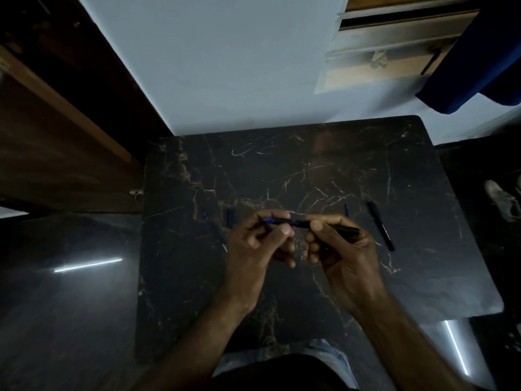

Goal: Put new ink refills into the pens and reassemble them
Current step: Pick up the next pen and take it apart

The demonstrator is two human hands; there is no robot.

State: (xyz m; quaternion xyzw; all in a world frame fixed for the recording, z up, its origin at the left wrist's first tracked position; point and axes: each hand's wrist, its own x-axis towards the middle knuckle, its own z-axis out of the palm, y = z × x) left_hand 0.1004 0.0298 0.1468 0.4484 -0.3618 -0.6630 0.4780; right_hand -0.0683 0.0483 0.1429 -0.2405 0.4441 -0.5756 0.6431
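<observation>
Above the dark marble table (310, 170), both my hands hold one black pen (298, 222) level between them. My left hand (262, 241) pinches its blue-tipped end (269, 220) between thumb and fingers. My right hand (341, 249) grips the black barrel, whose far end (349, 230) sticks out past my fingers. A second black pen (380, 225) lies on the table to the right. A thin refill (215, 231) lies to the left, beside a short dark cap-like piece (229, 217). A small blue piece (346, 210) rests behind my right hand.
The table stands against a pale wall (225, 66). A wooden door (56, 131) is at the left and a blue cloth (479, 57) hangs at the upper right. A shoe (504, 201) lies on the glossy dark floor to the right.
</observation>
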